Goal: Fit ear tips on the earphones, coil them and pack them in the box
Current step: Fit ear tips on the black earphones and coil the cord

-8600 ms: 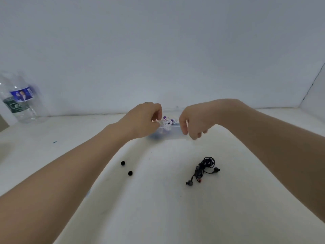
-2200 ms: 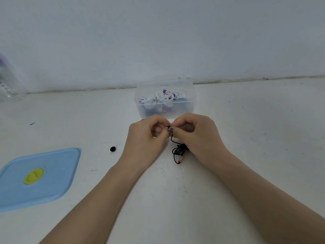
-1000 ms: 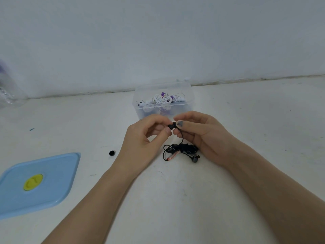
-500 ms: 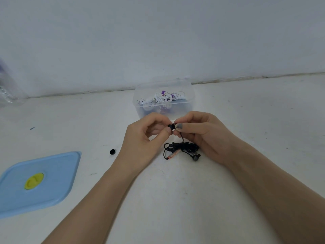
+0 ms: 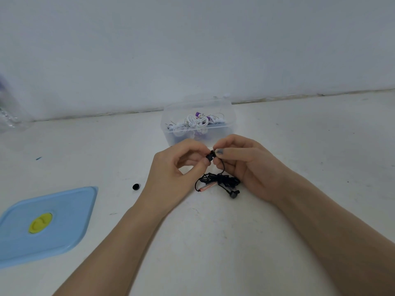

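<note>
One black earphone set (image 5: 218,181), frame centre, on bench (image 5: 299,146); left hand (image 5: 175,176) and right hand (image 5: 245,165) pinched one earbud (image 5: 210,156). One loose ear tip (image 5: 135,186). One box (image 5: 197,124). One lid (image 5: 42,223). No legible writing.

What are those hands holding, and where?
Both hands, left hand and right hand, pinch one earbud of the black earphones at their fingertips.

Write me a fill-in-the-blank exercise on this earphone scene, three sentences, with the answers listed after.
1. The lid lying left of the arms is light ____.
2. The loose black ear tip lies on the table to the ____ of the left hand.
3. The right hand pinches an earbud of the ____ earphones, in front of the clear box.

Answers: blue; left; black
</note>
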Available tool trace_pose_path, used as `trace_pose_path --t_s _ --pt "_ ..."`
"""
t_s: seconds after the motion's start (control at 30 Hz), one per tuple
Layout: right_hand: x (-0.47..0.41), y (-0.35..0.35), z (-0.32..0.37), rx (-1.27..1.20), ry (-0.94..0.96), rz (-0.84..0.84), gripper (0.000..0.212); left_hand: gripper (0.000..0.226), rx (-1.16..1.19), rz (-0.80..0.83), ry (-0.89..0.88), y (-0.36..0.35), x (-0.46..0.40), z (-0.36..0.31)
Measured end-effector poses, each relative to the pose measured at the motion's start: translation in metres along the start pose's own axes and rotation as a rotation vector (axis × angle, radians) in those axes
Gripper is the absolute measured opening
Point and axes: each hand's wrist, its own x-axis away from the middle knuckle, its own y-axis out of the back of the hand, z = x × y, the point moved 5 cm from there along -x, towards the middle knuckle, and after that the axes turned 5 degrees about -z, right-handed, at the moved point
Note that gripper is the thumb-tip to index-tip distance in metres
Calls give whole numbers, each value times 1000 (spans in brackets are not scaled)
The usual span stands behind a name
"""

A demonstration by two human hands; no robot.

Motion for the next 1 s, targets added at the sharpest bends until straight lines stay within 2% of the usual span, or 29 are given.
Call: trace_pose_path --t_s 0.17,0.73,1.0 --pt "0 -1 0 18 26 -15 15 32 -42 -21 -17 2 0 -1" --pt "-1 -1 0 40 51 -18 9 21 -139 -41 -119 7 0 -8" --pt "0 -1 1 12 -9 24 11 20 -15 -8 -57 6 0 -6"
